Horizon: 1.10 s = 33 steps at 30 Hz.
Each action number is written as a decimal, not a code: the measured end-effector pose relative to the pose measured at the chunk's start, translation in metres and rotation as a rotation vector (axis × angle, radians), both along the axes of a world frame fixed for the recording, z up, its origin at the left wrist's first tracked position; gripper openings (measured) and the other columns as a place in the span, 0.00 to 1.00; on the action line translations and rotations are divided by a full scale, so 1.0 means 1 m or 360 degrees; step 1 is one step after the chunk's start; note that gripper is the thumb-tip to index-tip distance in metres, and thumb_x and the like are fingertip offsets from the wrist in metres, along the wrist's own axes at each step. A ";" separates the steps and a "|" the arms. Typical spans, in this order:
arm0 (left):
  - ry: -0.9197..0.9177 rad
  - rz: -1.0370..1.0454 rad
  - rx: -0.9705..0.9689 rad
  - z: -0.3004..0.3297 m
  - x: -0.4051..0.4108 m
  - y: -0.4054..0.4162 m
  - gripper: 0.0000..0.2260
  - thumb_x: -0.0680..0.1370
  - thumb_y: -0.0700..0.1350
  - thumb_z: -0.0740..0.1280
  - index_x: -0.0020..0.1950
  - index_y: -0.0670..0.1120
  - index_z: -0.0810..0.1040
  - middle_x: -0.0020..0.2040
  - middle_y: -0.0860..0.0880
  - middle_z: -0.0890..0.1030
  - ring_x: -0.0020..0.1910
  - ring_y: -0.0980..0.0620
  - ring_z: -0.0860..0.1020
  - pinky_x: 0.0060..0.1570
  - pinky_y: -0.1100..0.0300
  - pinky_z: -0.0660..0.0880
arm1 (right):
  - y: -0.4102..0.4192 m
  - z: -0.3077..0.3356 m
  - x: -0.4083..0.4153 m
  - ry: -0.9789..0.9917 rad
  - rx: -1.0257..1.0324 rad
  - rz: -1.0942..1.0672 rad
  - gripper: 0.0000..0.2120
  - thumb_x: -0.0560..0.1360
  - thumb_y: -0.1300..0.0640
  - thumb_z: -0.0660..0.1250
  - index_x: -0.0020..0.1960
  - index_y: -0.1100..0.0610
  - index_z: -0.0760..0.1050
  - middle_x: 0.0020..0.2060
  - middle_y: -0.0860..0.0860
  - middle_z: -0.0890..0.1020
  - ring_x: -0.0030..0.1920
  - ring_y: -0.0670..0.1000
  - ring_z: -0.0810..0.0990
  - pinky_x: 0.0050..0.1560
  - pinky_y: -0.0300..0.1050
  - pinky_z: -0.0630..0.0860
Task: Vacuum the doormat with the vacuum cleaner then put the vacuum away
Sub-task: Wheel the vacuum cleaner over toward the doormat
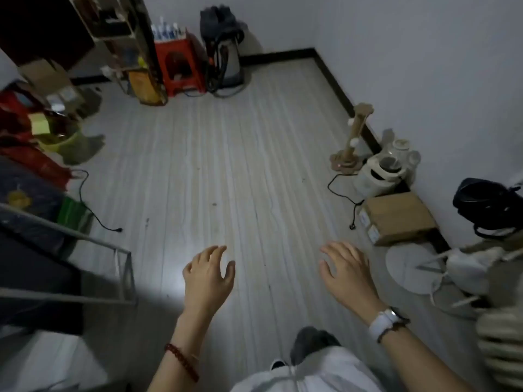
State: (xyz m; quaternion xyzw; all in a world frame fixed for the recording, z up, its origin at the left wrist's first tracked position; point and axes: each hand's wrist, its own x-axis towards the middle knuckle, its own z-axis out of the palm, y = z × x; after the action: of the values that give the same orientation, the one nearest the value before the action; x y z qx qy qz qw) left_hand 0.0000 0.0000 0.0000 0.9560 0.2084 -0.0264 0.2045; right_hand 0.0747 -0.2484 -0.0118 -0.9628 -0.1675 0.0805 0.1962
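My left hand [209,275] and my right hand [346,271] hover side by side over the pale plank floor [226,165], fingers spread, both holding nothing. A beaded bracelet is on my left wrist and a white watch on my right. A canister vacuum cleaner [225,56] with a steel drum, dark top and coiled black hose stands upright against the far wall, well beyond my hands. No doormat shows in this view.
A red stool [181,70] and a shelf unit [133,49] stand left of the vacuum. A cardboard box [399,217], a white appliance [379,171] and a loose black cord [343,195] line the right wall. A metal frame [85,239], bags and another cord [93,213] crowd the left.
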 end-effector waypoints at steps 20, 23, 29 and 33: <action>0.0054 0.0025 -0.0159 -0.035 0.448 0.100 0.18 0.78 0.49 0.63 0.66 0.46 0.72 0.63 0.48 0.76 0.62 0.48 0.74 0.62 0.52 0.70 | 0.134 -0.020 0.460 0.0356 0.0088 0.0013 0.17 0.78 0.57 0.58 0.66 0.59 0.71 0.62 0.55 0.76 0.63 0.56 0.72 0.62 0.45 0.67; 0.0072 0.0037 -0.0029 -0.032 0.513 0.134 0.17 0.77 0.49 0.64 0.65 0.46 0.74 0.61 0.47 0.78 0.60 0.46 0.75 0.61 0.50 0.69 | 0.169 -0.015 0.534 0.0309 0.0091 0.0077 0.25 0.74 0.48 0.52 0.60 0.61 0.76 0.56 0.56 0.80 0.58 0.58 0.76 0.59 0.49 0.71; 0.0265 0.0108 0.0017 -0.053 0.658 0.221 0.19 0.79 0.53 0.58 0.70 0.49 0.67 0.69 0.50 0.70 0.68 0.49 0.67 0.68 0.52 0.62 | 0.246 -0.032 0.689 0.0391 -0.0014 0.0165 0.31 0.71 0.43 0.46 0.64 0.57 0.73 0.62 0.52 0.76 0.64 0.54 0.71 0.66 0.51 0.66; 0.0204 0.0093 -0.0035 -0.056 0.790 0.286 0.20 0.79 0.52 0.58 0.70 0.49 0.66 0.69 0.49 0.69 0.68 0.48 0.67 0.67 0.52 0.62 | 0.309 -0.032 0.815 0.0393 -0.0028 0.0136 0.19 0.78 0.53 0.56 0.67 0.57 0.70 0.65 0.53 0.74 0.66 0.54 0.69 0.67 0.46 0.63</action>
State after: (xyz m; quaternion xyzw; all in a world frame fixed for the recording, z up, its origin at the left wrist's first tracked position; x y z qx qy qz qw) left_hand 0.7904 0.2864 -0.0559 0.9436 0.2486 -0.0838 0.2018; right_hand 0.8896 0.0603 -0.0440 -0.9392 -0.1823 0.2082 0.2032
